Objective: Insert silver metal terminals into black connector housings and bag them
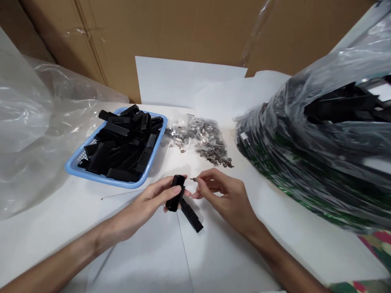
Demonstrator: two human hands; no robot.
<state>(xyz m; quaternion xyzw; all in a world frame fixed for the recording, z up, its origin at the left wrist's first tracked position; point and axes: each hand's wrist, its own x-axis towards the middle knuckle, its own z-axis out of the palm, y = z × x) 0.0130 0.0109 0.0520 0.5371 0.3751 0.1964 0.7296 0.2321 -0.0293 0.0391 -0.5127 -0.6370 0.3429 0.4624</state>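
In the head view, the left hand [159, 193] grips a black plastic case [175, 199] between thumb and fingers, above the white table [232, 252]. The right hand [224, 193] pinches a small metal clip [193, 179] just beside it, apart from the case. A second black piece [192, 216] shows below the left hand; whether they touch, I cannot tell. Beyond stand a blue basket [71, 167] of black pieces and a clear bag [207, 132] of metal clips.
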